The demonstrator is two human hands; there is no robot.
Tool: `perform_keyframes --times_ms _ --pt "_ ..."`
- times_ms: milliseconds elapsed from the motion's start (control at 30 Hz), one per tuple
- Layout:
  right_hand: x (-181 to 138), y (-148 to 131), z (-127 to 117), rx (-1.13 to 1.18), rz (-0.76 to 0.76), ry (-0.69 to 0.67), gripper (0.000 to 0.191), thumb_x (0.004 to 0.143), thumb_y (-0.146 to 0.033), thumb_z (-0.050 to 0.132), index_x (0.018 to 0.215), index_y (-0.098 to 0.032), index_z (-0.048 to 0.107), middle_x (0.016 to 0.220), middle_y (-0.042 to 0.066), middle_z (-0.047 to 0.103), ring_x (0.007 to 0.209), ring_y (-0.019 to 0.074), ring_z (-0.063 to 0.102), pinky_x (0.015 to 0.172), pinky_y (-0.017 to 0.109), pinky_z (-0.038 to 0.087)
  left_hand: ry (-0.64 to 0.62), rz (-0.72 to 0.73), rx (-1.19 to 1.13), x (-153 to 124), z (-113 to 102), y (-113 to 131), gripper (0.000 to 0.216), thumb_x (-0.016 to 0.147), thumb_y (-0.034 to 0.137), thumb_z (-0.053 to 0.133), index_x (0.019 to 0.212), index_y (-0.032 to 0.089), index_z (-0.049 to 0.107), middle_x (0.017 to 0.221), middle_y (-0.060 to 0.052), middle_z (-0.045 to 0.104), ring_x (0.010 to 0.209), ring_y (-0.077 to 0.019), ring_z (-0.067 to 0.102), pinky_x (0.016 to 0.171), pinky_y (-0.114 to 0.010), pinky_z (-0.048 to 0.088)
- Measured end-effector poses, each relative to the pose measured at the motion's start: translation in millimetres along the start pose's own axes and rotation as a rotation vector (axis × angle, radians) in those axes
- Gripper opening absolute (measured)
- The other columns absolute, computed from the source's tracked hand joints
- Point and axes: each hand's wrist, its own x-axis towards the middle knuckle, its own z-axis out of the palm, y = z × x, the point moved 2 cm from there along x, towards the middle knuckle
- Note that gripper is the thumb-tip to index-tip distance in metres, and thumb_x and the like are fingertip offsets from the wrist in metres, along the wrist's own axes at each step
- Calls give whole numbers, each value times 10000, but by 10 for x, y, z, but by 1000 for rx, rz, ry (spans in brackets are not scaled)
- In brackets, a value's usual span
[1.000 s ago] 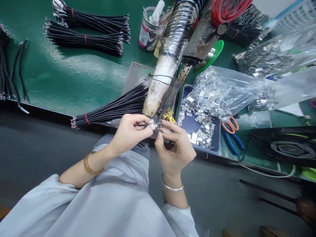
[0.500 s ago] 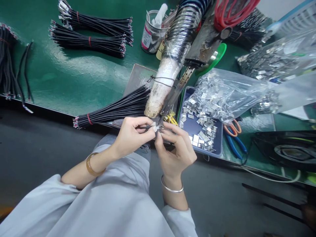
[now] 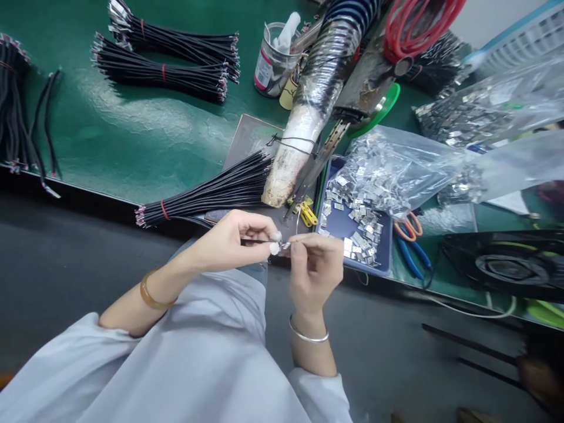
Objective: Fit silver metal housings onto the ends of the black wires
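My left hand pinches a thin black wire near its end, just off the table's front edge. My right hand is closed too, its fingertips pinching a small metal terminal at the wire's tip, so the two hands meet fingertip to fingertip. Just beyond them hangs the white-wrapped nozzle of a foil-covered machine. A banded bundle of black wires lies to the left of it. A blue tray with several loose metal terminals lies to the right.
More black wire bundles lie at the back left of the green table. A clear bag of terminals spills into the tray. Orange-and-blue scissors, a jar, a black fan and red cable are around.
Both hands have drawn back from under the machine's nozzle toward me, still pinching the wire and terminal. My right hand's fingers have curled in tighter.
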Motion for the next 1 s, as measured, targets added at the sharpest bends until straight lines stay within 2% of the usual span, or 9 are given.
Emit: perform_keyframes --times_ms 100,167,333,467,600,733,867,933,1000 --pt "62 -13 32 159 205 -135 136 1012 -263 581 888 -230 536 641 -91 560 464 72 565 438 164 454 -66 106 115 -50 -1 14 119 781 217 668 698 142 709 623 7 581 577 -96 450 544 -216 377" --pt "99 -34 22 102 196 -149 131 981 -212 617 864 -223 559 643 -91 563 481 67 560 461 163 460 -34 153 194 -69 17 -15 134 798 209 658 692 139 703 594 21 549 553 -87 412 525 -215 344" --pt "35 -144 -111 -213 -29 170 123 898 -117 721 919 -233 684 842 -10 703 810 147 695 684 254 571 123 122 173 -70 76 -105 139 796 236 625 699 142 656 577 40 488 542 -80 378 503 -198 318" --pt "-29 -228 -129 -252 -21 35 195 887 -92 736 1003 -248 714 838 -23 729 731 127 683 645 239 556 148 130 140 -64 85 -113 126 777 235 630 695 141 651 581 41 483 544 -79 375 495 -193 310" --pt "-21 -240 -75 -255 -40 -47 145 903 -90 706 910 -231 670 808 -32 717 735 109 677 694 227 563 138 136 125 -65 87 -140 136 791 242 625 717 136 665 618 22 538 565 -83 408 506 -193 326" --pt "-54 -148 -23 -122 126 -71 109 949 -166 644 860 -225 624 759 -39 688 634 105 682 586 214 566 177 81 106 -55 87 -177 179 800 289 645 720 129 647 549 61 409 535 -72 330 496 -197 287" --pt "-112 -102 -87 -20 156 248 26 974 -210 626 963 -231 637 634 -80 637 432 94 620 426 203 507 161 28 37 -9 86 -186 239 802 315 633 655 128 626 511 79 319 504 -59 257 474 -206 205" --pt "-126 -102 -124 -6 75 398 115 983 -206 612 1089 -245 630 612 -97 634 424 104 625 460 231 557 156 19 6 18 85 -186 241 786 310 638 625 135 608 507 81 303 500 -56 250 475 -206 197" --pt "-128 -92 -129 -36 33 421 193 987 -179 605 1165 -252 615 687 -80 705 488 121 685 547 279 633 175 10 -8 42 88 -186 222 767 293 647 615 138 599 508 80 304 501 -55 251 477 -203 196"
